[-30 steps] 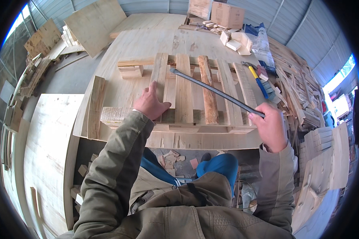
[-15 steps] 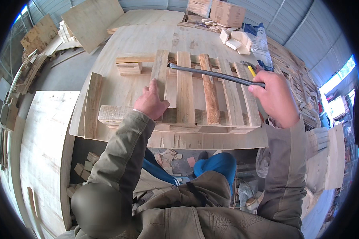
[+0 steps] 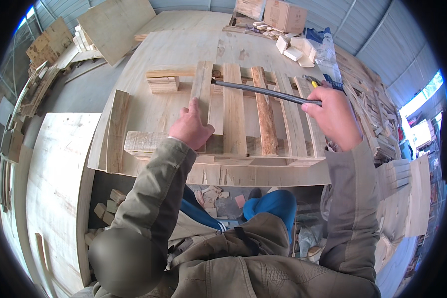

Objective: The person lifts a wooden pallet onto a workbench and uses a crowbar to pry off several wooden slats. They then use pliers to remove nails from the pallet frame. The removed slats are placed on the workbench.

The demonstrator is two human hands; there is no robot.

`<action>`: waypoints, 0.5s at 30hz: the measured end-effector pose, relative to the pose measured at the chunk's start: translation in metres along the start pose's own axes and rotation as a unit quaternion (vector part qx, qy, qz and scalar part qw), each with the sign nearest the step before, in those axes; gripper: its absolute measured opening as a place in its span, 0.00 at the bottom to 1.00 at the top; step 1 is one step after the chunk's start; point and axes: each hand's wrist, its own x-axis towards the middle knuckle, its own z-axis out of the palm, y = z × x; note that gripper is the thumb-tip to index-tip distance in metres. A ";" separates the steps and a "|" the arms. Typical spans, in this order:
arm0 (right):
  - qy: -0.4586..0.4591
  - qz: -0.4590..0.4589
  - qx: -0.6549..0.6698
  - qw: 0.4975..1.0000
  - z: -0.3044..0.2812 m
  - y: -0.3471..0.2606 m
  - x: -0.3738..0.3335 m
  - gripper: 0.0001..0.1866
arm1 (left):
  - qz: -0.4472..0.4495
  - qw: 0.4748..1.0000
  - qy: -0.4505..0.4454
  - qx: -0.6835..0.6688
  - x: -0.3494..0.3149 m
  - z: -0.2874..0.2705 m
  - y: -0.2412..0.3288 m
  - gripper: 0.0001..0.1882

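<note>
A wooden pallet frame (image 3: 234, 107) of several slats lies on the plywood-topped bench. My left hand (image 3: 190, 126) rests on its leftmost slat (image 3: 202, 82), index finger stretched along the wood and thumb spread to the right. In my closed right hand (image 3: 336, 118) is a dark metal pry bar (image 3: 263, 91), reaching left across the other slats. Its tip meets the right edge of the leftmost slat near the far rail; how deep it sits is hidden. One slat (image 3: 264, 109) has rough bark. Beyond my right hand, a yellow-handled tool (image 3: 314, 84) is partly covered.
A loose board (image 3: 117, 131) lies on the bench's left side. Wood offcuts and a cardboard box (image 3: 284, 16) stand at the far right, near a white-and-blue sack (image 3: 323, 54). A large plywood stack (image 3: 59, 198) stands left. Wood scraps (image 3: 211, 196) litter the floor below.
My right hand has shifted slightly left with the pry bar, and less of the tip shows beside the leftmost slat. My left hand stays on that slat.
</note>
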 end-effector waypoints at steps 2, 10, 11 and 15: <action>-0.003 0.039 0.047 0.998 0.010 0.007 -0.010 0.12 | 0.003 1.000 0.001 -0.011 0.002 0.002 -0.001 0.54; 0.038 0.012 0.086 0.995 0.026 0.025 -0.020 0.12 | 0.000 1.000 0.005 0.007 0.004 0.006 -0.004 0.54; 0.040 0.014 0.092 0.995 0.027 0.027 -0.020 0.12 | 0.000 1.000 0.007 0.008 0.004 0.007 -0.005 0.54; 0.044 0.020 0.112 0.992 0.030 0.028 -0.022 0.12 | 0.007 1.000 0.021 0.010 0.006 0.011 -0.008 0.55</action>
